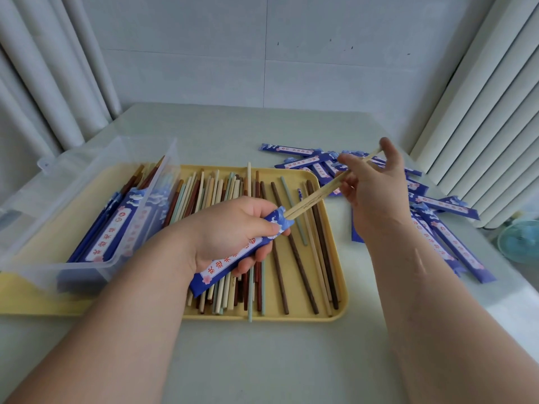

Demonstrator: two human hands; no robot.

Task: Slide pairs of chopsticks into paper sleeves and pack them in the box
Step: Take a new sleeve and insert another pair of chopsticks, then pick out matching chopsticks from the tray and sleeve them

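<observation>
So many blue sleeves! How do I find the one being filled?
Start at the yellow tray. Over it, the left hand grips one blue sleeve. Only this one is in a hand, with pale chopsticks poking out toward the right hand.

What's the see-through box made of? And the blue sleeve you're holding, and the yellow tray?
The box looks like clear glossy plastic: packed sleeves show through its walls. The blue sleeve seems printed paper, thin and bent in the grip. The yellow tray is probably matte plastic, with moulded rounded corners.
</observation>
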